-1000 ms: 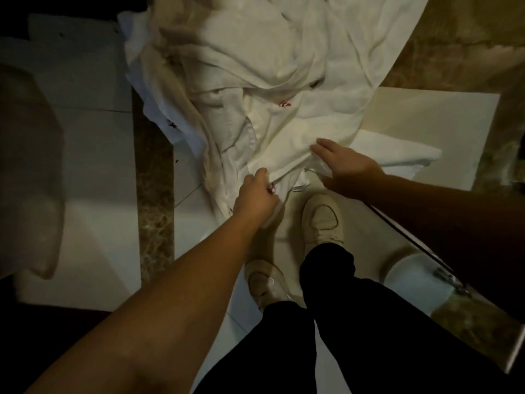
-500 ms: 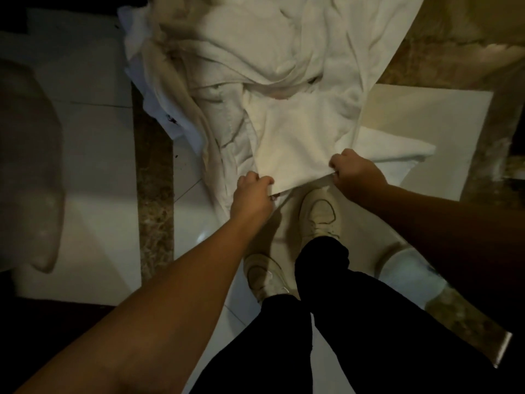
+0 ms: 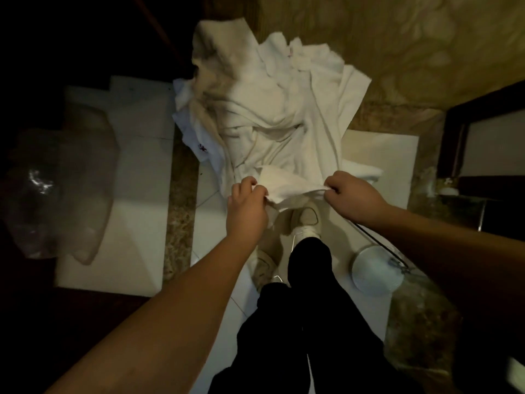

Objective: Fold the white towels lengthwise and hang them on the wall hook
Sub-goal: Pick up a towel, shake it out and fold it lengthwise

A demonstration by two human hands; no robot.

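The person stands over a heap of white towels piled on the floor, and both hands are busy with one towel drawn from the near edge of that heap. The left hand pinches one end of the towel's near edge, fingers curled round the cloth; the right hand grips the other end in a closed fist, so that the edge runs taut between the two hands and the rest of the cloth trails away from them into the heap. Beyond the hands the other towels lie crumpled and overlapping, one with a small dark mark out past the left hand. Below the hands the person's shoes and dark trousers show, and a round white object sits on the floor under the right forearm. Judged from this, the task is at its beginning: one towel is only being picked out and held by an edge, no lengthwise fold is made in it yet, nothing in the heap looks folded, and no wall hook is in view, so folding and hanging all remain to be done.
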